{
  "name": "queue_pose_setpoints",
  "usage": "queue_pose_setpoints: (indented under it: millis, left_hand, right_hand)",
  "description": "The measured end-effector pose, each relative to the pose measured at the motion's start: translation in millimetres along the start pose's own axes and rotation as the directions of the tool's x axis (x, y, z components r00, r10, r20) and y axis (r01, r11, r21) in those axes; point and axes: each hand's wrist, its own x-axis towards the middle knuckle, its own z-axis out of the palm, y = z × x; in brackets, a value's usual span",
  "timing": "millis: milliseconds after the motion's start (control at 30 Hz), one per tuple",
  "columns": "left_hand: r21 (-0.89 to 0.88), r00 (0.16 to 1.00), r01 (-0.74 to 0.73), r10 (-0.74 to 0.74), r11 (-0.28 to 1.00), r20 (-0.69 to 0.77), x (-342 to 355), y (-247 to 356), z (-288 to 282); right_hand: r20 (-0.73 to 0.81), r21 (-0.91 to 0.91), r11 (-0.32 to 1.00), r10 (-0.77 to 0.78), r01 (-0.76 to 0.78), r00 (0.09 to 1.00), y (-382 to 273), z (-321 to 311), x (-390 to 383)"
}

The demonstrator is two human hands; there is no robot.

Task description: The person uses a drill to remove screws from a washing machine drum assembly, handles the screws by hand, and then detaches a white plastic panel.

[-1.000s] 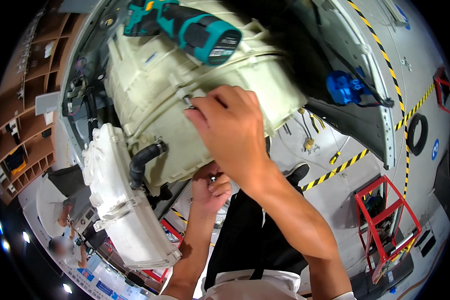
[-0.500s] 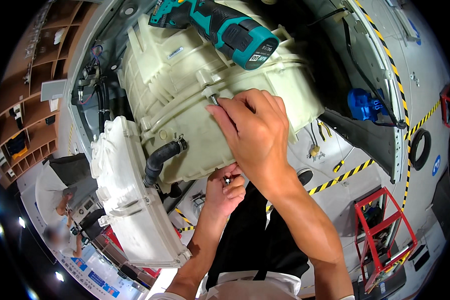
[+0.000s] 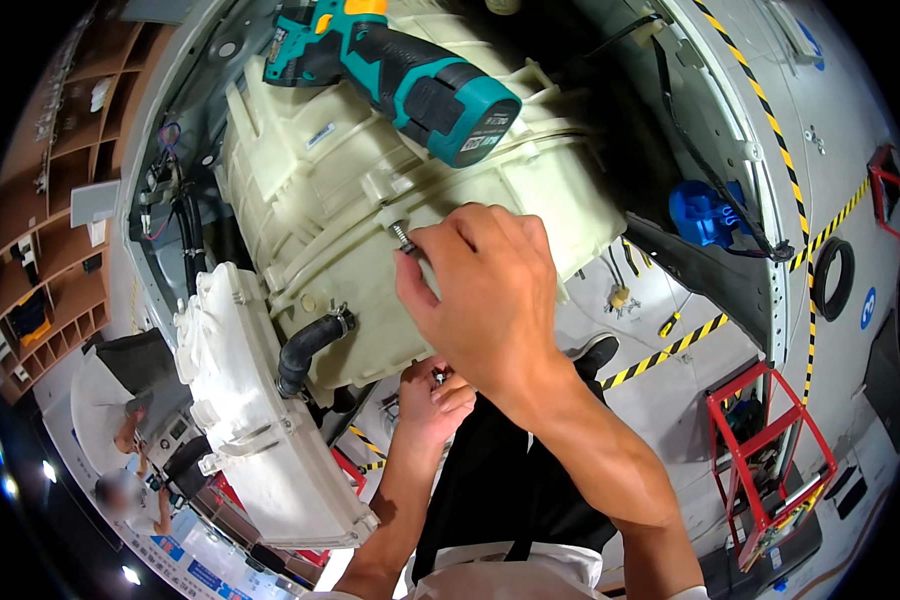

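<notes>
My right hand pinches a metal screw between thumb and forefinger. The screw's threaded end points at a screw boss on the cream plastic washing-machine-like tub; whether it has entered the hole I cannot tell. Lower down, by the tub's near rim, my left hand is closed with its fingers curled round a small shiny metal piece, mostly hidden. A teal and black cordless drill lies on top of the tub, beyond my right hand.
A black hose joins the tub beside a white plastic housing at the left. Grey metal cabinet walls surround the tub, with a blue part at right. A red frame stand stands on the floor. Another person is far left.
The whole view has shifted, so the tub and drill appear lower and farther left. My right hand still pinches the screw near the boss; my left hand stays closed.
</notes>
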Motion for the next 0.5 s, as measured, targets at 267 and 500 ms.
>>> queue_pose_setpoints:
  millis: [267, 500]
  left_hand:
    - [0.121, 0.995, -0.088, 0.094, 0.989, -0.044, 2.2, 2.1, -25.5]
    - [0.080, 0.998, -0.038, 0.034, 0.996, 0.051, 0.5, 2.2, -11.3]
  right_hand:
    - [0.106, -0.013, 1.000, 0.019, -0.018, 0.994, -2.5, -5.5, -1.1]
    - [0.261, 0.602, 0.735, 0.187, -0.312, 0.947, -2.4, -77.8, -42.7]
